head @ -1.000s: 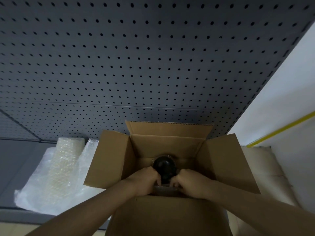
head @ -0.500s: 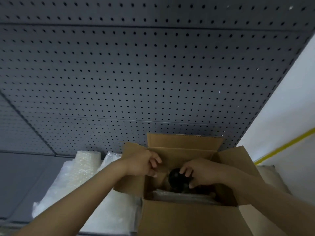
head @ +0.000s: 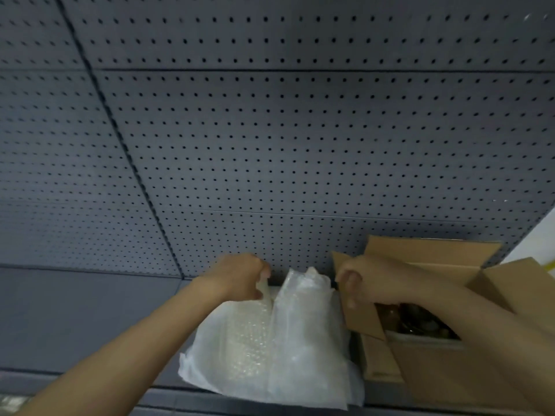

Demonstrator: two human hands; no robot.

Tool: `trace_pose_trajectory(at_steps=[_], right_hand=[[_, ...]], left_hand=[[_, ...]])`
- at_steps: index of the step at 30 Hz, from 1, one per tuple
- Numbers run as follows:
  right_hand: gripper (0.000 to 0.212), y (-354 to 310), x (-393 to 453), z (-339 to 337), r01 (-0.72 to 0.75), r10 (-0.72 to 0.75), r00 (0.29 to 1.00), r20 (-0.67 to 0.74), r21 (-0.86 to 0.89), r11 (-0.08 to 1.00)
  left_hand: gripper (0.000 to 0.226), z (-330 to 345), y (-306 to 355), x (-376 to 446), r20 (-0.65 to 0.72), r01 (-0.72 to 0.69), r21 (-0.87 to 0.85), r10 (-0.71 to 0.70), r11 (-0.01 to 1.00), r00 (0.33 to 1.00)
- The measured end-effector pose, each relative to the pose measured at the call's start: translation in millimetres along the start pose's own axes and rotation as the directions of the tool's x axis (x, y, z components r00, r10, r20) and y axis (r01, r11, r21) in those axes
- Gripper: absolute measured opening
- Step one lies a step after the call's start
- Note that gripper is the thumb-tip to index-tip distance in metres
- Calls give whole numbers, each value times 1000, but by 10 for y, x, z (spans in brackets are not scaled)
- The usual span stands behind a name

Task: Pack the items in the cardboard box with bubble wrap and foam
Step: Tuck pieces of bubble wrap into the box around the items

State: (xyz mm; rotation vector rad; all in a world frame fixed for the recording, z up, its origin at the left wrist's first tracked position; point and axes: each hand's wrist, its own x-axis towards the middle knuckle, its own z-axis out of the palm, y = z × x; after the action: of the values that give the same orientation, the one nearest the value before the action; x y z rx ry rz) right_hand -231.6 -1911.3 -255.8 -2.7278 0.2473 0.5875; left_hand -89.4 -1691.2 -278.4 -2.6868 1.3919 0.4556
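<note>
The open cardboard box (head: pixel 444 373) stands at the lower right, and dark items (head: pixel 420 322) show inside it. Left of the box a bubble wrap roll (head: pixel 252 340) lies beside a clear plastic bundle (head: pixel 306 325). My left hand (head: pixel 240 277) pinches the top end of the bubble wrap. My right hand (head: pixel 369 280) hovers in front of the box's left flap (head: pixel 357 319), fingers loosely curled with nothing in them. My right forearm hides part of the box's inside.
A grey pegboard wall (head: pixel 300 130) rises behind everything. The grey shelf (head: pixel 75 313) runs off to the left of the wrap. A white wall with a yellow stripe (head: pixel 548 264) shows at the far right edge.
Both hands have come up out of the box and moved left. My left hand has taken hold of the bubble wrap's top, and my view has turned left.
</note>
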Motion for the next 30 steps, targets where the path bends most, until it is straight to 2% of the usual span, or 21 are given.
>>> trace_pose_trajectory(at_steps=[4,12,19,21,25,30], right_hand=[[43,-325,205,18,18,-21,999,-34,-73,997],[46,-892,708,318,59,-57,998,31,-91,994],[28,-1087,1404,986,48,-27,979,202,-101,994],[41,-1154,1591,1135,73,-38,980,193,-176,982],[54,-1346,1929,1350,210,-154,972,180,-358,910],[64,-1481,2315,1560,480,-328,875,356,-557,677]], left_hand=[[51,90,-272,-96,53,62,-27,-60,998,997],[52,416,-767,-253,169,139,-44,-130,989,977],[55,723,-1288,-229,274,99,-16,-91,995,957],[55,773,-1427,-207,299,51,23,-56,998,953],[51,846,-1632,-193,306,-1,26,-7,1000,952],[51,1011,-1813,-208,353,-13,43,-3,999,935]])
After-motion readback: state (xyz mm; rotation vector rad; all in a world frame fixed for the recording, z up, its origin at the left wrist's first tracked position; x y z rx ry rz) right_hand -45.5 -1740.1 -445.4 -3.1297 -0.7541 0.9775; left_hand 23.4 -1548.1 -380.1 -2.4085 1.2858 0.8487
